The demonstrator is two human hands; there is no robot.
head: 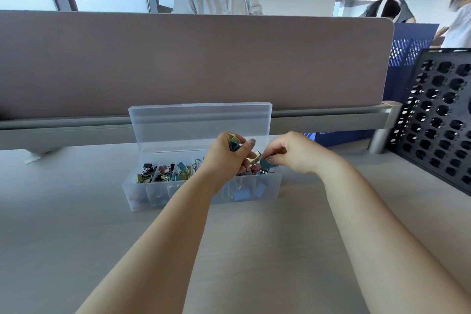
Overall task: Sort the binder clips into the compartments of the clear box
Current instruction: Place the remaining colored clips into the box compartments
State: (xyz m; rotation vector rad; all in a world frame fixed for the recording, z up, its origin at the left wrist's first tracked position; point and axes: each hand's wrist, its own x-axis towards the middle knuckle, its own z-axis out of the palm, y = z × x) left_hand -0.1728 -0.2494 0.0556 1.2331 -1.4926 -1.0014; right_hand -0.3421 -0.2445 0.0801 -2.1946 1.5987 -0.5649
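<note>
A clear plastic box (142,187) with its lid (201,122) standing open sits on the desk in front of me. Its compartments hold several mixed binder clips (165,172) in black, pink, teal and gold. My left hand (226,158) hovers over the middle of the box and grips a bunch of clips; a yellow one and a teal one (233,141) stick out at the top, a gold one (254,157) at the fingers. My right hand (290,153) is over the right end of the box and pinches a teal clip (266,163).
A pink-grey partition (193,58) closes off the desk right behind the box. A black perforated panel (438,120) leans at the right edge. A person in a white top stands beyond the partition; others are at the far right.
</note>
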